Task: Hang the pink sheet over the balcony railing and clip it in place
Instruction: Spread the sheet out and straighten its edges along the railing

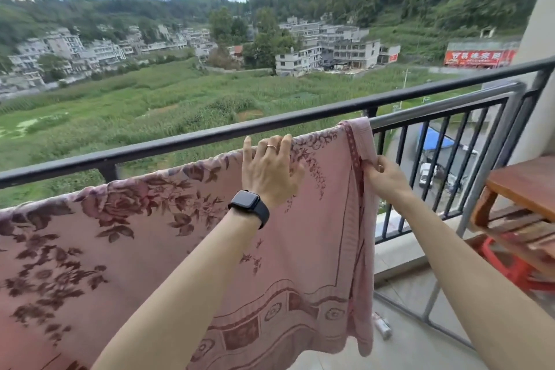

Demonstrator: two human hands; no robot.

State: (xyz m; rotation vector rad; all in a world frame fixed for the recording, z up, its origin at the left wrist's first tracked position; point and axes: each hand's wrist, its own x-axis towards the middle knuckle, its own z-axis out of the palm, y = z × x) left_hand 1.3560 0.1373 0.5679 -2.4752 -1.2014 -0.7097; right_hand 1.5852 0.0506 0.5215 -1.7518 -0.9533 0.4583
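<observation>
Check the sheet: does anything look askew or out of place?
The pink sheet has its right edge folded over and bunched below the silver rail, where the right hand pinches it. The left hand rests on top. A small container lies on the floor.

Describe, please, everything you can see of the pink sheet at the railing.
The pink sheet is soft-looking cloth, dusty pink with dark maroon roses and a patterned border. It hangs draped over the silver rail just inside the black balcony railing, running out of view at left. The left hand rests on its top fold, fingers straight; the right hand pinches its right edge. No clip shows.
</observation>
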